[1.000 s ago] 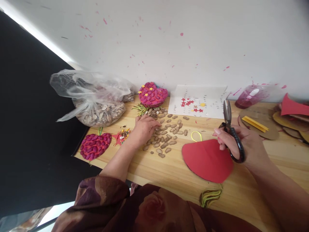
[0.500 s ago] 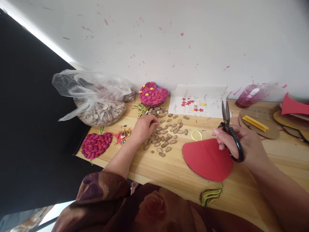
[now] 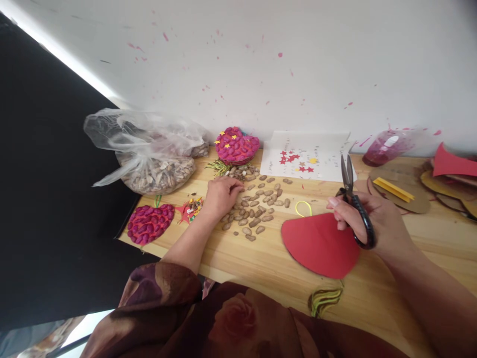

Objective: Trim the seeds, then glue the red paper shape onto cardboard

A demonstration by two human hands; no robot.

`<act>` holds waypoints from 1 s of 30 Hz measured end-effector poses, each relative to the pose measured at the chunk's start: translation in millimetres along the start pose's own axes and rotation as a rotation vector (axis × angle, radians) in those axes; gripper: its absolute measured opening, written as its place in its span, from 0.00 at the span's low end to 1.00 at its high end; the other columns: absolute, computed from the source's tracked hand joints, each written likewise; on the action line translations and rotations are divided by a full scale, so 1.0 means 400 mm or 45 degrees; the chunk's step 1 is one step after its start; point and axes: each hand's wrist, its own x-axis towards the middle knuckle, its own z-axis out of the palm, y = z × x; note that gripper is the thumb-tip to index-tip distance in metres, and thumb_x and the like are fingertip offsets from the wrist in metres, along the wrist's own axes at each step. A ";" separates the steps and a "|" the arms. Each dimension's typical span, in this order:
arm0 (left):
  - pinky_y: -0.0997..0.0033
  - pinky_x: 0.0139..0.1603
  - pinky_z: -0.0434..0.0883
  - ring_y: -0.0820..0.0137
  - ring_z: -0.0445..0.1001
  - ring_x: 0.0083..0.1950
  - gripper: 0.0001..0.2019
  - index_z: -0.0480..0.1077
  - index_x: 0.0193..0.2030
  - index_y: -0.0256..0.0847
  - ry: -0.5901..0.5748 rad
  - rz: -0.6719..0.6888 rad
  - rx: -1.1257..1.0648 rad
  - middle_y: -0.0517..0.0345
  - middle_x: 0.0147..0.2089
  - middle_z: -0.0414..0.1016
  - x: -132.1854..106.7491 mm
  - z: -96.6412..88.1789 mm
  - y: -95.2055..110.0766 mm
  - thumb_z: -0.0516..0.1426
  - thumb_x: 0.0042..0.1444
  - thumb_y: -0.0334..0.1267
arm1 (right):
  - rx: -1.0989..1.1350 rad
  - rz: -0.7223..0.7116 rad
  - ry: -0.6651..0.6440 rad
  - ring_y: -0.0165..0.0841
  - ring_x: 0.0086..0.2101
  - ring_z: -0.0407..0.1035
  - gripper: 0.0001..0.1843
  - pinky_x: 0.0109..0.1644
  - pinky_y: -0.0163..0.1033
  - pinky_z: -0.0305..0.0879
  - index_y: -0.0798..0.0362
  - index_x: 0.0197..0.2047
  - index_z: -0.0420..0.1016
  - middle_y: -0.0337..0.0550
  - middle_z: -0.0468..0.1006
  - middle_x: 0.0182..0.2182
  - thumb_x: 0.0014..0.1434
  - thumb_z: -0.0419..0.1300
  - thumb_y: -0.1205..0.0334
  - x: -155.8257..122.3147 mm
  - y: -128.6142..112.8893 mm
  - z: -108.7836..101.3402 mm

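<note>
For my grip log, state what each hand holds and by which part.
The right hand holds the scissors by their black handles, blades pointing away from the person. Whether the left hand, at the peanuts, holds anything cannot be told.

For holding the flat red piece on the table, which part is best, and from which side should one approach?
Probably pinch the left rim of the red piece, coming from the left: it lies flat and that rim is uncovered, while the right hand, holding scissors, overlaps its right side in view.
</note>
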 end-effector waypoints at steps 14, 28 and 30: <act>0.59 0.53 0.69 0.62 0.75 0.48 0.11 0.80 0.46 0.44 -0.238 0.404 0.059 0.53 0.45 0.81 -0.024 -0.021 0.003 0.57 0.62 0.31 | 0.006 -0.004 -0.004 0.35 0.25 0.72 0.17 0.25 0.35 0.62 0.49 0.25 0.74 0.39 0.74 0.17 0.51 0.69 0.45 0.004 0.005 0.002; 0.67 0.46 0.69 0.67 0.75 0.38 0.05 0.79 0.39 0.43 -0.240 -0.032 -0.200 0.60 0.35 0.82 -0.011 -0.016 0.023 0.60 0.59 0.34 | -0.012 -0.011 0.012 0.35 0.27 0.75 0.19 0.25 0.33 0.62 0.50 0.24 0.72 0.38 0.73 0.16 0.51 0.68 0.44 0.007 0.012 0.005; 0.66 0.46 0.69 0.65 0.76 0.40 0.06 0.80 0.39 0.44 -0.243 -0.062 -0.181 0.60 0.37 0.83 -0.011 -0.015 0.030 0.60 0.60 0.35 | -0.015 -0.010 0.006 0.34 0.27 0.74 0.19 0.25 0.33 0.62 0.50 0.25 0.72 0.37 0.73 0.16 0.51 0.68 0.45 0.007 0.010 0.005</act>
